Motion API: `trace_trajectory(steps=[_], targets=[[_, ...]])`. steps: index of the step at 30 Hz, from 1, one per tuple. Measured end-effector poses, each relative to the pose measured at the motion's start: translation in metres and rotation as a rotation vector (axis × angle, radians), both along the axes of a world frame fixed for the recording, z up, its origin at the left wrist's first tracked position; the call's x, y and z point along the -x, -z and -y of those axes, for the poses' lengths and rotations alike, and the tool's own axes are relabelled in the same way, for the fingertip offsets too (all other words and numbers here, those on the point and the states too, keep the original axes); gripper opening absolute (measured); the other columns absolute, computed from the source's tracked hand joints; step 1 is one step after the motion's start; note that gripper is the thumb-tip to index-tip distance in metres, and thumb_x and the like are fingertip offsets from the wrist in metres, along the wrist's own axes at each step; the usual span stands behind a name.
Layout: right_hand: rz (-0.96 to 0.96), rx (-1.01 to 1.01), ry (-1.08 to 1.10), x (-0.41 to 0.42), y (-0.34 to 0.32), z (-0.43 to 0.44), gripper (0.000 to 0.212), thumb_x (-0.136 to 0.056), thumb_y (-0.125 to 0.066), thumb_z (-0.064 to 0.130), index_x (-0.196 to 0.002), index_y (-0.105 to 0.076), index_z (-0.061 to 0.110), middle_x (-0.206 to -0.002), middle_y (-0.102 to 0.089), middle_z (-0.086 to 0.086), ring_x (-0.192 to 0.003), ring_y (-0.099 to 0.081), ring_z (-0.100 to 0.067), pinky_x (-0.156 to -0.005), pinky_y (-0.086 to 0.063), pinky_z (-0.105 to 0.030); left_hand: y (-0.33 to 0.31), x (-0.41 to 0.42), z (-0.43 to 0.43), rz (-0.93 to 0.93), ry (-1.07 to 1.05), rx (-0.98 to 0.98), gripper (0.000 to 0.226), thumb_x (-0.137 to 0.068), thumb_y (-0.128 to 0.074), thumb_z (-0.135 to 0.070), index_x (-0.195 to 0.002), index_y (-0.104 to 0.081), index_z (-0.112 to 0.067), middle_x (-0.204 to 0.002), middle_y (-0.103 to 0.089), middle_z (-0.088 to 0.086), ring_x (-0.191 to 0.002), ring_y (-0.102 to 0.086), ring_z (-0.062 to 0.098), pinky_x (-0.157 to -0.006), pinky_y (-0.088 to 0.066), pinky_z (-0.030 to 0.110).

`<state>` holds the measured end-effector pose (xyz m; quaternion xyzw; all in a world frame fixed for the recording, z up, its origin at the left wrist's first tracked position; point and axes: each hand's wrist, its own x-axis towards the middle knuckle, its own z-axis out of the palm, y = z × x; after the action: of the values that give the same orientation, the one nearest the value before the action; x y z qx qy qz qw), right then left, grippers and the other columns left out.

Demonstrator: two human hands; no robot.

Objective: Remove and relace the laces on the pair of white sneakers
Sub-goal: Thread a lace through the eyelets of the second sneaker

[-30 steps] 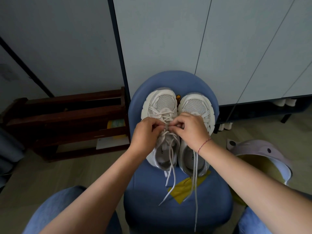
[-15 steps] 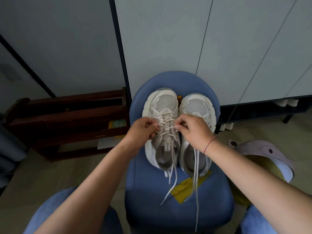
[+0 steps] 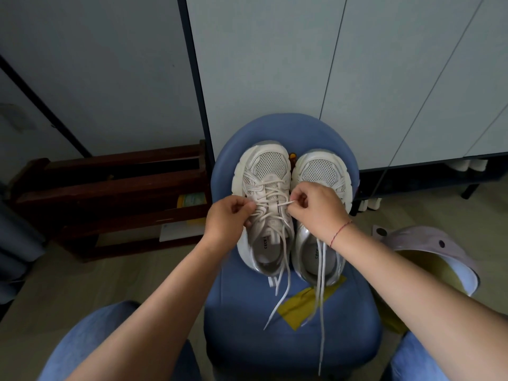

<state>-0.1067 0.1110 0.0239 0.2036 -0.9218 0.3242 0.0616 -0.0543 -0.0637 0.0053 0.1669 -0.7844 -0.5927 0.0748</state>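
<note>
Head view. Seat of a blue chair (image 3: 288,339) at 6 o'clock bears the pair of white sneakers side by side, toes toward 12 o'clock.

Left sneaker (image 3: 270,166) is laced across its upper. Its opening shows a pale insole with printed letters. The loose ends of its lace (image 3: 283,284) trail over the heel onto the seat toward 6 o'clock.

Right sneaker (image 3: 320,171) lies touching it at 3 o'clock. A second lace (image 3: 321,312) runs from under the hand through its opening, over the heel and past the front edge of the seat. How far this shoe is laced cannot be told, as the hand covers it.

Yellow patch (image 3: 299,305) lies on the seat beneath the trailing laces.

Left hand (image 3: 225,218) is at 9 o'clock of the left sneaker's lacing, its fingers (image 3: 242,209) curled narrow and pinching a strand at the eyelet row.

Right hand (image 3: 316,210) is at 3 o'clock of the same lacing, above the right sneaker. Its fingers (image 3: 298,199) are closed to a narrow pinch of thumb and forefinger on a short strand running level to the lacing. Red thread (image 3: 341,229) circles the right wrist.

Dark wooden rack (image 3: 110,185) at 9 o'clock holds a yellow-green packet (image 3: 191,200) and a white sheet (image 3: 176,232) on its lower shelves.

Lilac-lidded bin (image 3: 412,237) at 4 o'clock stands with its lid raised and a yellow interior; its contents cannot be told.
</note>
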Motion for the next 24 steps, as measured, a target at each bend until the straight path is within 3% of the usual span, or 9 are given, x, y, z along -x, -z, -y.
trace_trajectory(steps=[3, 7, 11, 16, 18, 24], targets=[[0.006, 0.012, -0.007, -0.001, 0.0, 0.0, 0.008, -0.078, -0.066, 0.012, -0.075, -0.059, 0.017, -0.07, -0.053, 0.01, -0.068, -0.052, -0.013, -0.06, -0.036, -0.024, 0.0, -0.001, 0.0, 0.049, -0.053, -0.249, 0.018, -0.099, -0.057, -0.009, -0.084, -0.067, -0.009, -0.055, -0.059, -0.004, -0.045, -0.051, -0.001, -0.05, -0.043, 0.011], [0.074, 0.069, -0.051, 0.002, -0.005, -0.004, 0.011, -0.078, -0.068, 0.009, -0.078, -0.061, 0.018, -0.07, -0.057, 0.013, -0.066, -0.056, -0.009, -0.065, -0.047, -0.025, -0.005, 0.002, 0.0, 0.108, 0.021, -0.526, 0.029, -0.103, -0.049, -0.008, -0.078, -0.064, -0.004, -0.059, -0.059, 0.0, -0.047, -0.049, 0.003, -0.05, -0.043, 0.015], [0.106, 0.039, -0.102, 0.0, -0.004, -0.002, 0.012, -0.08, -0.064, 0.008, -0.087, -0.066, 0.017, -0.077, -0.063, 0.003, -0.07, -0.058, -0.012, -0.069, -0.048, -0.025, -0.009, 0.0, 0.0, 0.1, 0.106, -0.194, 0.01, -0.096, -0.063, -0.013, -0.087, -0.063, -0.008, -0.059, -0.058, -0.003, -0.046, -0.047, 0.003, -0.054, -0.042, 0.017], [0.039, -0.014, -0.11, 0.002, 0.003, -0.001, 0.003, -0.085, -0.068, 0.022, -0.084, -0.066, 0.021, -0.073, -0.059, 0.011, -0.07, -0.055, -0.007, -0.066, -0.041, -0.021, -0.008, 0.0, -0.001, -0.016, 0.046, 0.132, 0.01, -0.09, -0.072, -0.019, -0.083, -0.066, -0.016, -0.064, -0.064, -0.005, -0.045, -0.053, -0.005, -0.051, -0.044, 0.013], [0.016, -0.017, -0.106, 0.003, 0.004, -0.001, 0.007, -0.085, -0.068, 0.022, -0.08, -0.064, 0.023, -0.073, -0.06, 0.011, -0.071, -0.058, -0.009, -0.067, -0.042, -0.021, -0.005, -0.001, -0.003, -0.032, 0.025, 0.139, 0.012, -0.093, -0.069, -0.02, -0.084, -0.067, -0.012, -0.067, -0.065, -0.003, -0.045, -0.052, -0.003, -0.054, -0.047, 0.016], [-0.02, -0.036, -0.064, 0.007, -0.001, -0.009, 0.014, -0.085, -0.065, 0.014, -0.073, -0.059, 0.017, -0.074, -0.057, 0.007, -0.072, -0.053, -0.013, -0.067, -0.04, -0.027, 0.004, -0.004, 0.0, -0.002, -0.074, -0.146, 0.024, -0.099, -0.058, -0.016, -0.077, -0.061, -0.008, -0.057, -0.061, -0.005, -0.043, -0.048, 0.006, -0.058, -0.046, 0.024]])
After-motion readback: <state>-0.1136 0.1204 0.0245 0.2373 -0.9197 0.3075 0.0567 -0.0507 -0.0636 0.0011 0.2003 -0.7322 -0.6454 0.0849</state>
